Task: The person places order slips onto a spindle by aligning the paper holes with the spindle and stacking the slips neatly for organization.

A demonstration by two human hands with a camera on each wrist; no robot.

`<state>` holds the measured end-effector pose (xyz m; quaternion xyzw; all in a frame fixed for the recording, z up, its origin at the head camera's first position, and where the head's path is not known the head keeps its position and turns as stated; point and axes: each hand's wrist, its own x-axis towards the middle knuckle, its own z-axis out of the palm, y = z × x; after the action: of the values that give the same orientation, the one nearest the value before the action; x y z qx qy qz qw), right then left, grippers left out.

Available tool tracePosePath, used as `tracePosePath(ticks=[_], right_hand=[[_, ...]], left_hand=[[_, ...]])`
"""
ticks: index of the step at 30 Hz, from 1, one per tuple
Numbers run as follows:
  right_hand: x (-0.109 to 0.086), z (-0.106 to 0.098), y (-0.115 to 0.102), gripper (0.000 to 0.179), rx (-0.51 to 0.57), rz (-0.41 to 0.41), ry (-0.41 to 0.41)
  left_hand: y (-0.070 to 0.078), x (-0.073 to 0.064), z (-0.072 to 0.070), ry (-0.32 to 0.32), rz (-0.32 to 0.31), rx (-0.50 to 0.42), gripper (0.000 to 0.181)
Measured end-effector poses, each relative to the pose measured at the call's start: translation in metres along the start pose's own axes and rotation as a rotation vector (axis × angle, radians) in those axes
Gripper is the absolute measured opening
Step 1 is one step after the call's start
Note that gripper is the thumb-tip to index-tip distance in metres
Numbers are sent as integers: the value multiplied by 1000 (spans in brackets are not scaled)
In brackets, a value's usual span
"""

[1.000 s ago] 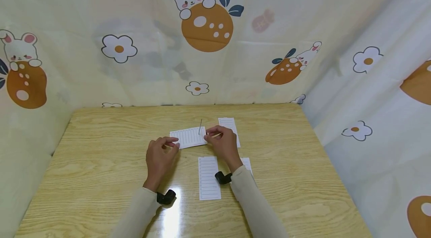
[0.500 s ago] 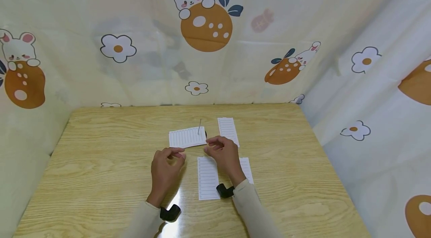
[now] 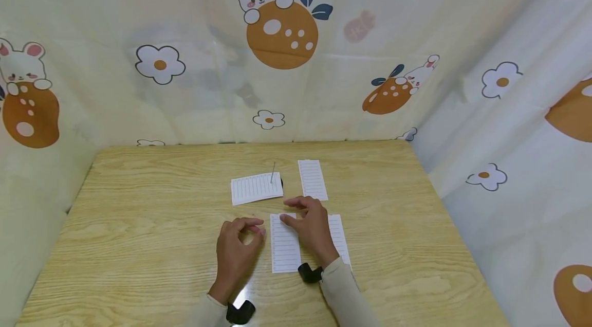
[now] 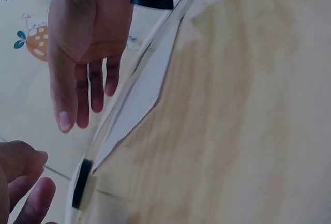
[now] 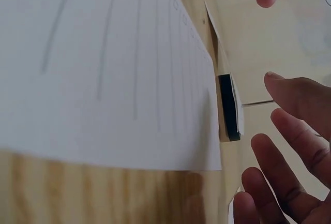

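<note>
A metal spike (image 3: 273, 174) stands up through a lined white card (image 3: 252, 189) at the table's middle back. Its black base (image 5: 229, 107) shows under that card's edge in the right wrist view. My right hand (image 3: 314, 226) hovers over the top of a near lined card (image 3: 285, 250), thumb and fingers apart and holding nothing. Left of that card is my left hand (image 3: 237, 252), its index finger and thumb loosely bent toward each other, with nothing seen between them. In the left wrist view its fingers (image 4: 31, 193) appear at the lower left.
Another lined card (image 3: 313, 180) lies behind the right hand. One more card (image 3: 339, 237) is partly covered by the right wrist. Each wrist wears a black camera. A printed curtain (image 3: 194, 106) runs along the back of the wooden table (image 3: 152, 224).
Both hands have let go of the card on the spike and drawn back toward the near edge. That card stays on the spike. The left hand has also shifted right.
</note>
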<state>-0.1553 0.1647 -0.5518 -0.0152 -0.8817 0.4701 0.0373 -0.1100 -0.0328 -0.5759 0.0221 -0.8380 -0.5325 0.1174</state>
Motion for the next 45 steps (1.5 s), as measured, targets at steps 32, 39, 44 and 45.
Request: tracePosePath(ticks=[32,39,44,45], right_hand=[[-6,1,8,40,-178,-84,-50],[-5,2,10,40,-164,-88,-48],[-5,2,11,40,-142,-87,-56],[-5,2,11,41,-139,-91,-55]], left_hand=[[6,-36,12,-91,111,125,39],[6,-37,13,-129,133,190,42],[7,-38,13,-137,161,223,42],[7,-38,13,-138,164,224,42]])
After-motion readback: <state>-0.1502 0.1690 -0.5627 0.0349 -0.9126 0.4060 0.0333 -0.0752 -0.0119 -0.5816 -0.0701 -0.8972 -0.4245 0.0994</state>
